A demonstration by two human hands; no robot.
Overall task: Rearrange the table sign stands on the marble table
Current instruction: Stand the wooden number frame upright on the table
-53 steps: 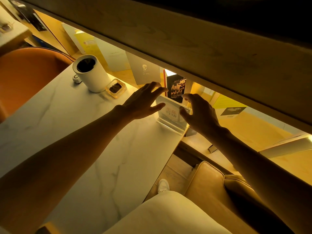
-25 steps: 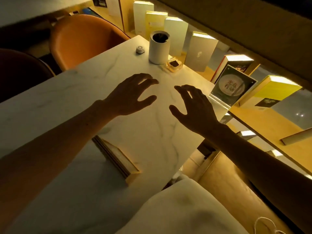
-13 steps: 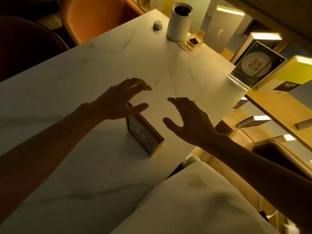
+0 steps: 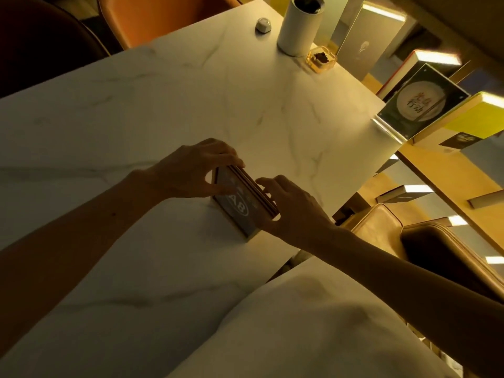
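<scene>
Both the left hand and right hand pinch the framed sign near the counter edge; a careless push may drop it.

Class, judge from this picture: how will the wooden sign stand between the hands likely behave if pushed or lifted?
The wooden sign stand looks stiff, a framed block with layered edges. Upright on a narrow base, it may tip if pushed near its top. On smooth marble it probably slides easily. Both hands, left and right, steady its ends.
</scene>
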